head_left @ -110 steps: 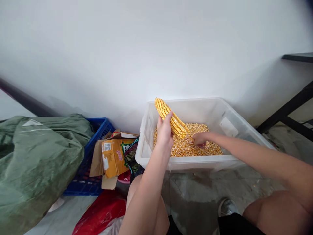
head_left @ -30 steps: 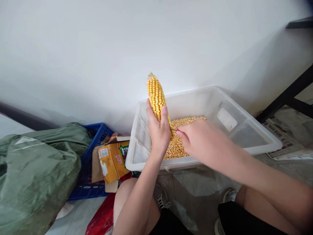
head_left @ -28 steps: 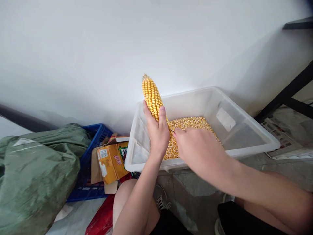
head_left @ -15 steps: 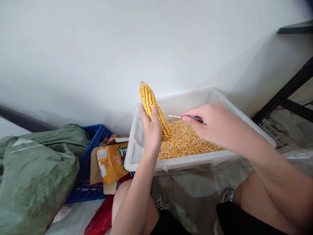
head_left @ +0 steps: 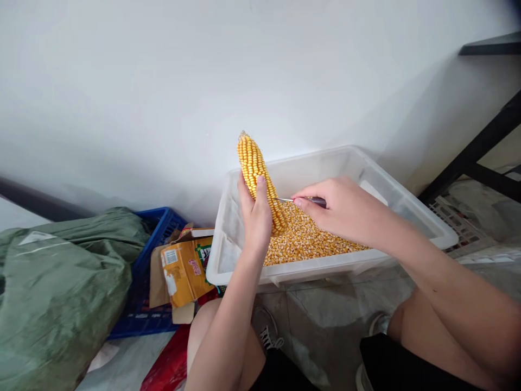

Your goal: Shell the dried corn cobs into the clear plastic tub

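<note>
My left hand (head_left: 257,224) grips a yellow corn cob (head_left: 253,162) — tight rows of plump kernels, a pale ragged tip — tilted over loose kernels (head_left: 309,239) in the translucent bin (head_left: 325,265). My right hand (head_left: 344,210) pinches a dark-handled tool (head_left: 318,201), its thin shaft at the cob's side.

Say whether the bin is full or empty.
Partly full: corn kernels lie inside the bin, and its sides show above them.
</note>
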`<state>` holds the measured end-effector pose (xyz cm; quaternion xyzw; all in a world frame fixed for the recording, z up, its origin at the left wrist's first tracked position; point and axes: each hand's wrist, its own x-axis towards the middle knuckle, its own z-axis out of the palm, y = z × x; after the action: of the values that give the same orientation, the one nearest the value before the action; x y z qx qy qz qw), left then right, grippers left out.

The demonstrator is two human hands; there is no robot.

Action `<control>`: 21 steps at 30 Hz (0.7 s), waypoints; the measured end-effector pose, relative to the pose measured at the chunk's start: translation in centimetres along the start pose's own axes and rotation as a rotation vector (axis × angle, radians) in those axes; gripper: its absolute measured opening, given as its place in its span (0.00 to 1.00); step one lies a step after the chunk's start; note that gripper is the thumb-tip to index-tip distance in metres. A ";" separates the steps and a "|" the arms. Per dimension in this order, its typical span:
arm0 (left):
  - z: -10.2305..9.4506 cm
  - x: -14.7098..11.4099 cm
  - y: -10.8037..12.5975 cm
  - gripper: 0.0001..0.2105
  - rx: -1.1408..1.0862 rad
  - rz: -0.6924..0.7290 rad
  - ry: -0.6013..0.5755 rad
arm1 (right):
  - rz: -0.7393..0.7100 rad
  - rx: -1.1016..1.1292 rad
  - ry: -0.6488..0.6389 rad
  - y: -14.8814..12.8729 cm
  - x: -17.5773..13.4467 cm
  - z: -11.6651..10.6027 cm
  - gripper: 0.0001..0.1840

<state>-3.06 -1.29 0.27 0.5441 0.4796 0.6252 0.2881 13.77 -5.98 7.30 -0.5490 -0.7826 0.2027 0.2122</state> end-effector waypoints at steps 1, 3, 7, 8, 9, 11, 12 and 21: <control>0.0 0.0 0.0 0.25 0.002 0.003 0.000 | 0.004 -0.002 -0.003 0.0 0.0 0.0 0.18; 0.0 -0.1 0.1 0.25 0.008 0.005 0.000 | 0.009 -0.007 -0.009 -0.2 0.0 0.0 0.18; 0.1 -0.1 0.4 0.26 0.042 0.023 -0.003 | 0.003 -0.035 -0.016 -0.6 -0.3 -0.3 0.18; 0.1 -0.2 0.4 0.26 0.061 0.034 -0.004 | 0.001 -0.051 -0.018 -0.7 -0.4 -0.3 0.18; 0.1 -0.2 0.5 0.26 0.082 0.047 -0.007 | 0.000 -0.073 -0.017 -0.8 -0.5 -0.3 0.18; 0.2 -0.3 0.5 0.27 0.122 0.086 -0.008 | -0.003 -0.138 0.000 -1.1 -0.6 -0.1 0.18; 0.2 -0.4 0.4 0.27 0.141 0.106 -0.009 | -0.007 -0.181 0.013 -1.2 -0.6 0.0 0.18; -0.1 -1.1 0.0 0.34 0.271 0.119 -0.069 | -0.037 -0.442 0.107 -3.2 -1.0 2.8 0.18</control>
<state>-2.86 -2.30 -0.18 0.6266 0.5163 0.5517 0.1908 10.02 -8.21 6.63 -0.5778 -0.8054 -0.0072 0.1317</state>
